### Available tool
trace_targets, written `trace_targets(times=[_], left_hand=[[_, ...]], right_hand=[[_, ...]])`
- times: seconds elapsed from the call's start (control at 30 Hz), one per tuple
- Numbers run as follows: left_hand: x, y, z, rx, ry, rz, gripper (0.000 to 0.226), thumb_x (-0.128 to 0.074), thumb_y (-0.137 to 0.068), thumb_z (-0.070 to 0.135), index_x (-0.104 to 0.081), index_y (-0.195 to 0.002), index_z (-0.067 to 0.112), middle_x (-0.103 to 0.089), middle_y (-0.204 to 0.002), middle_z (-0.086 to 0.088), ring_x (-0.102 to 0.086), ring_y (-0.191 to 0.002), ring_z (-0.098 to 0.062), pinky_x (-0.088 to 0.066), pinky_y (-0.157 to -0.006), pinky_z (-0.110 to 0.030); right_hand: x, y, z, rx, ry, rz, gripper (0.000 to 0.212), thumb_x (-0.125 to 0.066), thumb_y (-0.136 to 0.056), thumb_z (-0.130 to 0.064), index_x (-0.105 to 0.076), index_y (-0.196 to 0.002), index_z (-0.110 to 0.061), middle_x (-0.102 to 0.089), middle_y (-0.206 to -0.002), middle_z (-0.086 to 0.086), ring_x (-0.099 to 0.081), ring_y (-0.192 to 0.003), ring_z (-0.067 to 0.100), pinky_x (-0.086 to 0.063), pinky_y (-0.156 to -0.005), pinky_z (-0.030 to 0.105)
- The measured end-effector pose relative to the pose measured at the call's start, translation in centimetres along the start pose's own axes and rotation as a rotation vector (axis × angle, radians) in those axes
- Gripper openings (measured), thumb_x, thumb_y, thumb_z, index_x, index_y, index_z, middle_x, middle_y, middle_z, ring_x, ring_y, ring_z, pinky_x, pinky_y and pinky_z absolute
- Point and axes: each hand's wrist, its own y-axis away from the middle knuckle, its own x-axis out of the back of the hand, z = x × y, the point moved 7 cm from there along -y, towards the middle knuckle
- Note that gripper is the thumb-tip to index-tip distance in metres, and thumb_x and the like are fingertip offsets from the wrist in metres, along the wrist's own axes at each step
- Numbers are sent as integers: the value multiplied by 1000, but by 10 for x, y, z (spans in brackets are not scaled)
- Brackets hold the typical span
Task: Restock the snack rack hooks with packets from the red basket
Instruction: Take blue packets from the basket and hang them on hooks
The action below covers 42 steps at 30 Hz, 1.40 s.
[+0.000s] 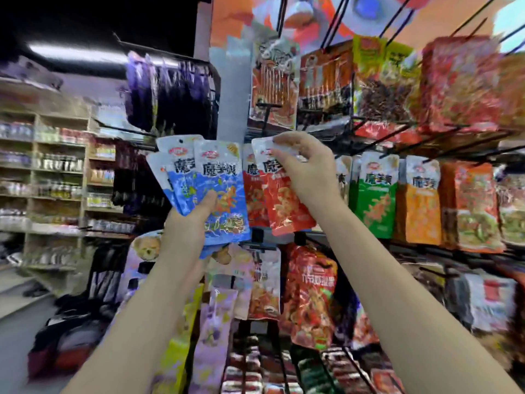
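From the head camera, the right hand [305, 166] was up at the rack, pinching the white top edge of a red packet [284, 194] between thumb and curled fingers. The packet hung long axis upright, its foot tipped a little to the right. Its top lay level with the row of packets hanging to its right, the green packet [373, 194] and the orange packet [419, 200] among them, and just in front of another red one [251, 191] of its kind. The hook it was meant for was hidden behind the hand and packet, so I could not tell whether the hole had yet met the prong; my guess was that the coming move was a push straight back onto it.

The left hand [193, 220], lower and to the left, was clamped on the bottom of a fan of blue packets [210, 177], upright and close beside the red one. The right hand was plainly the nearer to the hook. The red basket was out of sight.
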Motion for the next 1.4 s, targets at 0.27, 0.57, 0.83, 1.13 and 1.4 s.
trace_targets(times=[0.27,0.57,0.83,1.13,1.4], left_hand=[[11,-7,-10,65,43,-16,101,-89,-50,56,-54,-135,12,-66,-126,-17,-70,-100,-46,-58,-67,-67],[8,1,-2,61,50,-59,47,-74,-89,31,-60,-131,15,-74,-117,-9,-74,-96,-34,-59,-76,-57],[10,11,1,61,109,-47,53,-77,-83,31,-62,-130,13,-76,-112,-7,-74,-95,-35,-58,-76,-53],[-5,15,-1,-1,104,-114,63,-90,-64,30,-65,-120,17,-76,-112,-8,-74,-100,-32,-59,-83,-59],[-74,30,-4,-39,-68,-342,39,-73,-69,21,-70,-108,13,-79,-100,-7,-76,-89,-30,-63,-75,-53]], right_hand=[[-4,-5,-15,70,-10,28,16,-71,-91,-15,-74,-107,-12,-69,-96,-13,-60,-91,-9,-44,-83,8],[-12,-18,-16,30,0,3,18,-72,-91,-16,-73,-108,-15,-71,-100,-11,-63,-96,-3,-46,-86,9],[-18,-15,-2,-147,30,-83,31,-72,-91,-22,-68,-121,-20,-65,-107,-15,-60,-104,6,-50,-95,29],[15,34,-32,112,199,65,22,-52,-103,-31,-70,-109,-21,-66,-83,-2,-60,-69,15,-48,-65,25],[18,53,9,-264,-217,-34,40,-78,-87,-25,-42,-105,-20,-65,-85,14,-65,-71,16,-50,-63,33]])
